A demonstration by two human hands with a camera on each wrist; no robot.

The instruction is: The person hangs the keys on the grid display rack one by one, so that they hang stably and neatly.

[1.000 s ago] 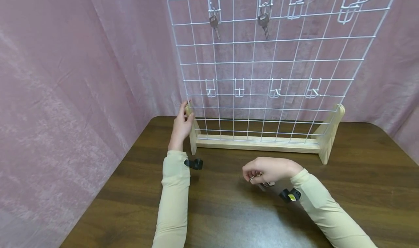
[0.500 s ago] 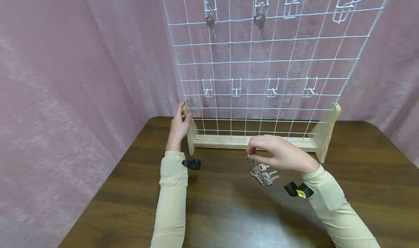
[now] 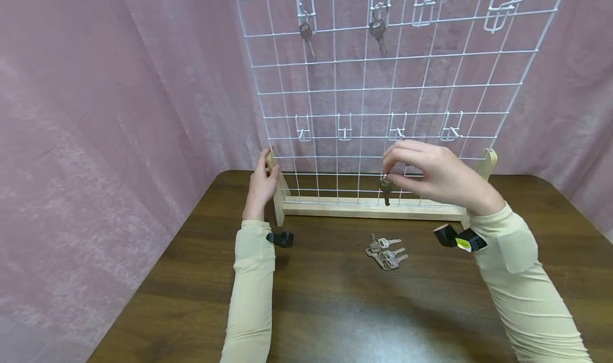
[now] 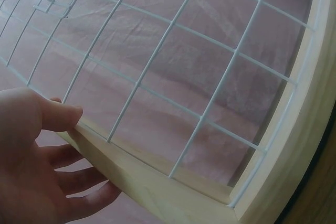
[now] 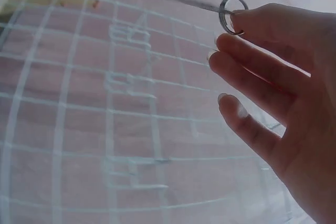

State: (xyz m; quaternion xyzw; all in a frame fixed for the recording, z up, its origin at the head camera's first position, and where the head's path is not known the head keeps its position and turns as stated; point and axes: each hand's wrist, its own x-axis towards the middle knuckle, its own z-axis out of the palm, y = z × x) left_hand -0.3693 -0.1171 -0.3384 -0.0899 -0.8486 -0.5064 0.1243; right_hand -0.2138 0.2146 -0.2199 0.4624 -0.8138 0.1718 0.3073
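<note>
My right hand point(image 3: 433, 174) pinches a key point(image 3: 385, 187) by its metal ring point(image 5: 231, 15) between thumb and finger, and the key hangs in front of the lower part of the white wire grid point(image 3: 335, 89). At the grid's left end my left hand point(image 3: 261, 187) holds the wooden side post point(image 4: 113, 163), thumb on one side and fingers on the other. Several keys point(image 3: 389, 256) with rings lie in a small pile on the table below the right hand. Two more keys hang from upper hooks: the left key point(image 3: 306, 35) and the right key point(image 3: 378, 32).
White hooks line the grid in two rows, among them a lower hook point(image 3: 345, 131) and a long upper right hook point(image 3: 507, 6). A wooden base bar point(image 3: 330, 209) joins the posts on the brown table point(image 3: 325, 299). Pink cloth point(image 3: 119, 113) hangs behind.
The right hand has picked one key off the pile and raised it up towards the grid, leaving the other keys on the table. The left hand stays on the post.
</note>
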